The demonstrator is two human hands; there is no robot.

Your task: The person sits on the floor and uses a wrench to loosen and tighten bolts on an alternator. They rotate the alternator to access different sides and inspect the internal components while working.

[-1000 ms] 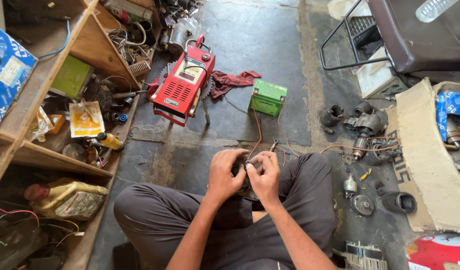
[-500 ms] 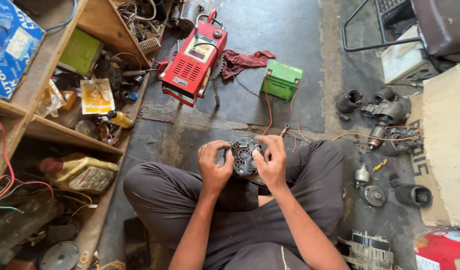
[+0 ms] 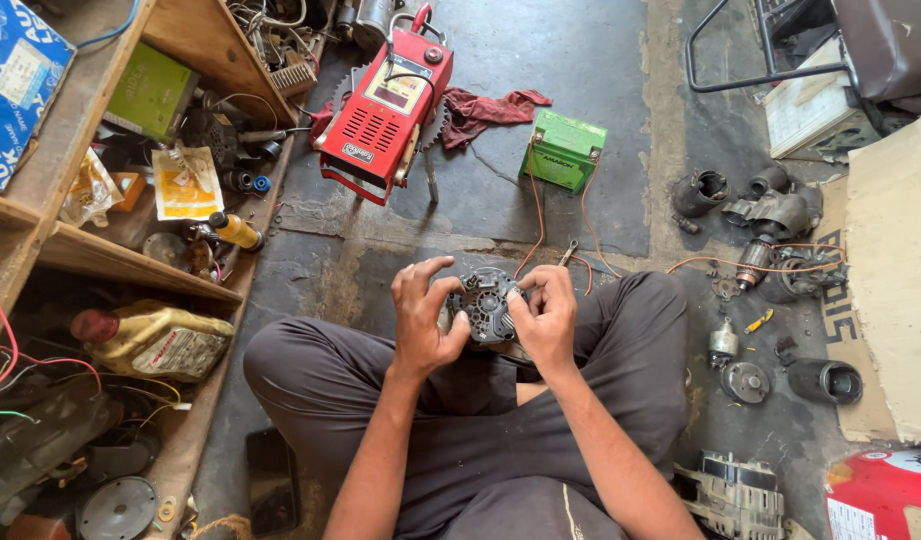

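I sit cross-legged on a grey concrete floor. Both hands hold a round, dark metal alternator part (image 3: pixel 484 302) with ribbed vents over my lap. My left hand (image 3: pixel 422 315) grips its left side with fingers spread over the top. On the right side my right hand (image 3: pixel 548 312) clasps it, thumb pressed on its face. Orange wires (image 3: pixel 534 215) run from near the part to a green battery (image 3: pixel 564 150) on the floor ahead.
A red tester box (image 3: pixel 384 103) stands ahead beside a red rag (image 3: pixel 491 106). Wooden shelves (image 3: pixel 101 255) at the left hold bottles, packets and parts. Dismantled motor parts (image 3: pixel 771 215) and cardboard (image 3: pixel 896 280) lie at the right; another alternator (image 3: pixel 731 495) sits by my right knee.
The view has shifted so hands and part sit lower and nearer the frame centre. Both hands keep hold of the part, turning it slightly, with the left fingers now spread wider.
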